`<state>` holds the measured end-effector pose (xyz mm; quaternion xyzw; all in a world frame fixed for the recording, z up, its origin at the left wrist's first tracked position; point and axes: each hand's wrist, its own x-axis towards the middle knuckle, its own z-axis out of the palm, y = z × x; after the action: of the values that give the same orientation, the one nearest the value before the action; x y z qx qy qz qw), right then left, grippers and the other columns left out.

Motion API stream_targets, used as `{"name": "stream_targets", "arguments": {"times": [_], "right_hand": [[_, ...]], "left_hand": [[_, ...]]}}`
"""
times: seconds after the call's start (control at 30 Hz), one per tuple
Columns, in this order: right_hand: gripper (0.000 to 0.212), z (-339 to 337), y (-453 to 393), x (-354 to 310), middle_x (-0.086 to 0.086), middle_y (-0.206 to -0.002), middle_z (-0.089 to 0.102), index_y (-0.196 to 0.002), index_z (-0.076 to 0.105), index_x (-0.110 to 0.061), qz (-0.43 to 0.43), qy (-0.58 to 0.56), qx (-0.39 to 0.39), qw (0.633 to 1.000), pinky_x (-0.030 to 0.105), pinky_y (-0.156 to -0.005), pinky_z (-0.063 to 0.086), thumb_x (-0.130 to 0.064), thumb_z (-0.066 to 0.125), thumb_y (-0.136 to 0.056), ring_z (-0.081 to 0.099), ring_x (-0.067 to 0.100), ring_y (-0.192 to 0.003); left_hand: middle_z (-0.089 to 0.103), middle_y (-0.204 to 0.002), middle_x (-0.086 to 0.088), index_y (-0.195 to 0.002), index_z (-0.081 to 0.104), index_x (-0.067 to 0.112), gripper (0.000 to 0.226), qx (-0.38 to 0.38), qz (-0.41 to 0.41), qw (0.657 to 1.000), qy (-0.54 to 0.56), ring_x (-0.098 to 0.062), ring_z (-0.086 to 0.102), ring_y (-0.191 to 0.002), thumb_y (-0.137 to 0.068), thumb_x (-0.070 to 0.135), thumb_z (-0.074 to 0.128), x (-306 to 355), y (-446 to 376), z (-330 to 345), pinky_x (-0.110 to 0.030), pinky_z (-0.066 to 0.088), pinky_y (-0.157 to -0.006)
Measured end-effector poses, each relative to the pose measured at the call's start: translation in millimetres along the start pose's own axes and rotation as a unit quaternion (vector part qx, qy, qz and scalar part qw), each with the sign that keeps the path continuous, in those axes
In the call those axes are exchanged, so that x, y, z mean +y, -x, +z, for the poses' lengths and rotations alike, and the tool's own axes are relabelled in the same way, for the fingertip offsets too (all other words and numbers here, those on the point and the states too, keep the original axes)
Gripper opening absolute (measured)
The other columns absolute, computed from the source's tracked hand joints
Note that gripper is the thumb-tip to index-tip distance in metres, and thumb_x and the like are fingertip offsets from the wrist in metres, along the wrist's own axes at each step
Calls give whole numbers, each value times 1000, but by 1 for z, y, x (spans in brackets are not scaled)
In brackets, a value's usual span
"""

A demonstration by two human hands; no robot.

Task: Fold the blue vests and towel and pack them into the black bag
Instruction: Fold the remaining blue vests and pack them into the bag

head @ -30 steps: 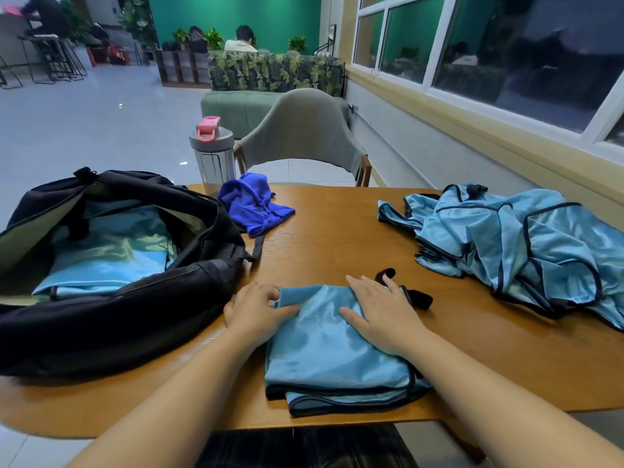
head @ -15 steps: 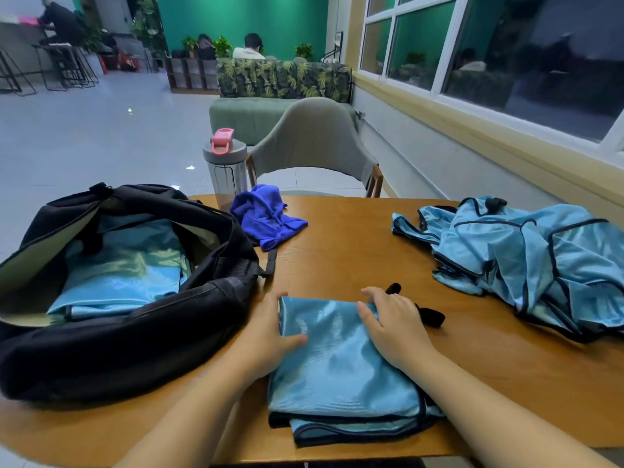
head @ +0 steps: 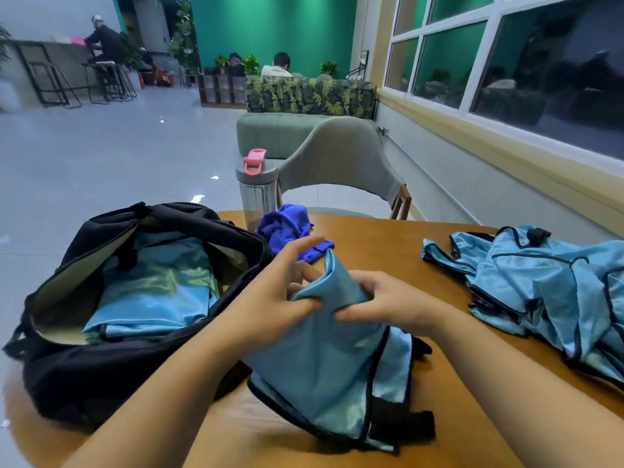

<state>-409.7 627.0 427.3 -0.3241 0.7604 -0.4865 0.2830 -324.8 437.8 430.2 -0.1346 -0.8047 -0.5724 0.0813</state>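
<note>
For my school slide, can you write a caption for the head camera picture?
Both hands, left and right, lift a folded blue vest beside the open black bag.

No legible text, label or number anywhere.

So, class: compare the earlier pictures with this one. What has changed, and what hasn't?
The folded vest, pressed flat on the table before, is now gripped at its far end by the left hand and right hand and lifted. The black bag, blue towel and unfolded vests stayed put.
</note>
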Motion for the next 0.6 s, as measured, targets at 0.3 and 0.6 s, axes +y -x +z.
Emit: {"name": "stream_targets", "arguments": {"times": [0.3, 0.6], "right_hand": [[23, 12, -24, -53, -3, -97, 70, -105, 67, -17, -46, 111, -33, 992, 29, -87, 48, -9, 71, -84, 60, 3, -88], [21, 31, -32, -56, -3, -105, 71, -108, 68, -23, -83, 100, 89, 987, 32, -92, 48, -11, 60, -93, 63, 12, -102]], "left_hand": [[65, -86, 6, -127, 41, 39, 62, 8, 4, 998, -64, -16, 61, -74, -76, 11, 61, 19, 2, -47, -29, 49, -72], [58, -71, 17, -79, 60, 30, 14, -18, -128, 942, -310, -2, 55, -67, -74, 29, 73, 15, 39, -103, -23, 43, -63]]}}
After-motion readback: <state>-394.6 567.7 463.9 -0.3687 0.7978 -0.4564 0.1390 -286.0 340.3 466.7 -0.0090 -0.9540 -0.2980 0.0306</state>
